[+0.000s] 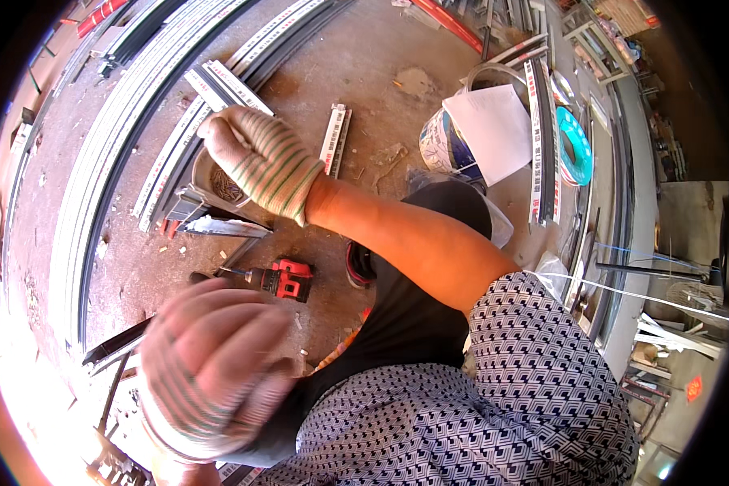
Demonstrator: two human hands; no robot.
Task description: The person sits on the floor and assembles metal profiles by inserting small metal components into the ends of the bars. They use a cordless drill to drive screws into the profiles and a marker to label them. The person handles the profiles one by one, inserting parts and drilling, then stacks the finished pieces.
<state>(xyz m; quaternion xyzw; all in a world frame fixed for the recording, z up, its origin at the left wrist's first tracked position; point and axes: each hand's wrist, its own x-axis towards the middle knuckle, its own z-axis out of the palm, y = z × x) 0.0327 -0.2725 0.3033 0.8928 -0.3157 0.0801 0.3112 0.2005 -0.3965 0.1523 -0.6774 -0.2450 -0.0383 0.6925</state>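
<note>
My right hand (255, 158) wears a striped knit glove and is curled into a fist, raised over a small metal bowl (221, 188) of what look like screws. I see nothing held in it. My bare forearm runs back to a patterned sleeve (543, 364). My left hand (211, 364), also gloved, is close to the camera and blurred, with its fingers bent; I cannot make out whether it holds anything. A red and black cordless drill (282, 279) lies on the concrete floor between the two hands.
Long aluminium profiles (113, 138) lie along the floor at the left and top. A short profile piece (334, 138) lies near the middle. A bucket (444, 146) with a white sheet over it stands beside a teal coil (577, 146) and more frames at the right.
</note>
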